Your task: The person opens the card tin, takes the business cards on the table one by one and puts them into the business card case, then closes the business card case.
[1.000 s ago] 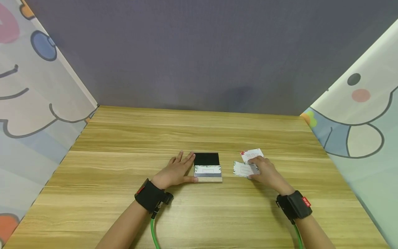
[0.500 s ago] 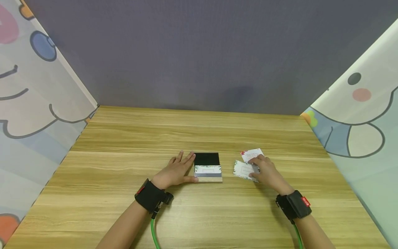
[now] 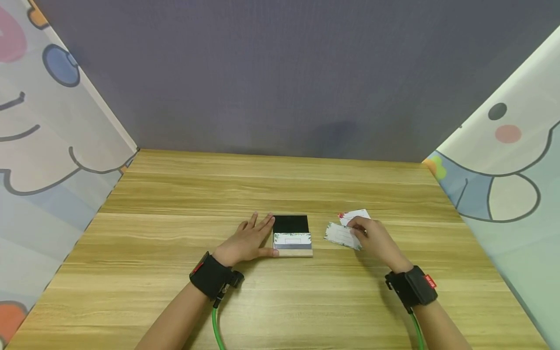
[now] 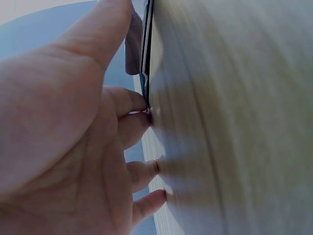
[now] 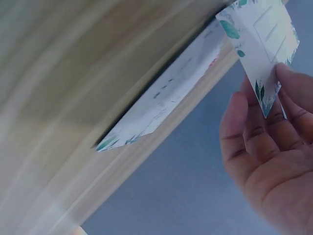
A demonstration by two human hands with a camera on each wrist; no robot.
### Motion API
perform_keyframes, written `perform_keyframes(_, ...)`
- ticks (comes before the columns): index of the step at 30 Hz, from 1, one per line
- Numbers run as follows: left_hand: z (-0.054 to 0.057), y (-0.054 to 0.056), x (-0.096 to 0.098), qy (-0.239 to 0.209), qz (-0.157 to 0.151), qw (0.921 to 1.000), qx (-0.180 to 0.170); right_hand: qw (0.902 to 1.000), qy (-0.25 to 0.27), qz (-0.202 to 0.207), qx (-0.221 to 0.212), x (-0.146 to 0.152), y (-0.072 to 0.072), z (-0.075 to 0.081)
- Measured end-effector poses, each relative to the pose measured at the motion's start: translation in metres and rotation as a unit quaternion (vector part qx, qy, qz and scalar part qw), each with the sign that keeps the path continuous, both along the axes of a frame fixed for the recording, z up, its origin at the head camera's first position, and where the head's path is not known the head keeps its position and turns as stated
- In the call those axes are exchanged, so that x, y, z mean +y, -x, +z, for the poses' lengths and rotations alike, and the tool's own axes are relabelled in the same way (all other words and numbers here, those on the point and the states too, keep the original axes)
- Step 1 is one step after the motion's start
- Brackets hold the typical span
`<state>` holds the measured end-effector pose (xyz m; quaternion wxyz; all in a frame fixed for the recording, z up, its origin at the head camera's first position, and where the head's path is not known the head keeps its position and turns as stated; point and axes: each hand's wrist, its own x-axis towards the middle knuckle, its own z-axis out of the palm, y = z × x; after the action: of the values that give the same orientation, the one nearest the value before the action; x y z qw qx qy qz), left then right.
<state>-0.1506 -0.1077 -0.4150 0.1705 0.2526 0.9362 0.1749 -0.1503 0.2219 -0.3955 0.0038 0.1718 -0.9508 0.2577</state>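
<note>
In the head view my left hand (image 3: 247, 240) lies spread on the table, thumb and fingertips touching the left edge of a flat card case (image 3: 290, 224) with a black upper half. A leaf-bordered white card (image 3: 292, 238) sits in its lower half. The left wrist view shows the case (image 4: 145, 44) edge-on beside the thumb. To the right, my right hand (image 3: 377, 240) pinches a business card (image 5: 261, 39) with green leaves, lifted off the table and tilted. Under and behind it lie more cards (image 5: 168, 90), one with a red corner; how many is hidden.
The wood-grain table (image 3: 262, 301) stretches all round the case and cards. A dark grey panel (image 3: 280, 78) rises at its back edge. Printed cartoon walls (image 3: 57, 146) stand at both sides. Green cables (image 3: 216, 325) run from both wrist bands.
The right hand has turned the leaf-bordered card slightly and raised it off the table, shifting it a little left. The left hand and the case have stayed put.
</note>
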Motion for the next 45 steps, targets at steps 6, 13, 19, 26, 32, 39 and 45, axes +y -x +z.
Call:
perform_keyframes(6,0.002,-0.001,0.000,-0.003,0.002,1.0000,-0.006,0.9998,0.012,0.008,0.016,-0.009,0.003,0.001)
perform_keyframes(13,0.003,-0.001,0.000,-0.002,0.003,1.0000,-0.008,0.9992,0.030,0.017,0.022,-0.027,0.008,0.006)
perform_keyframes(19,0.004,-0.001,0.001,-0.004,0.003,0.9999,-0.010,0.9979,0.052,0.033,0.021,-0.046,0.012,0.010)
perform_keyframes(26,0.004,0.000,0.001,0.000,0.003,1.0000,-0.009,0.9957,0.068,0.055,0.032,-0.068,0.016,0.012)
perform_keyframes(32,0.002,0.000,0.001,0.009,0.004,0.9999,-0.007,0.9935,0.078,0.078,0.025,-0.084,0.018,0.010)
perform_keyframes(39,0.003,0.000,0.002,0.011,0.007,0.9999,-0.005,0.9936,0.070,0.085,0.022,-0.096,0.020,0.005)
perform_keyframes(45,0.004,-0.001,0.002,0.016,0.007,0.9998,-0.004,0.9952,0.059,0.075,0.022,-0.102,0.022,0.000)
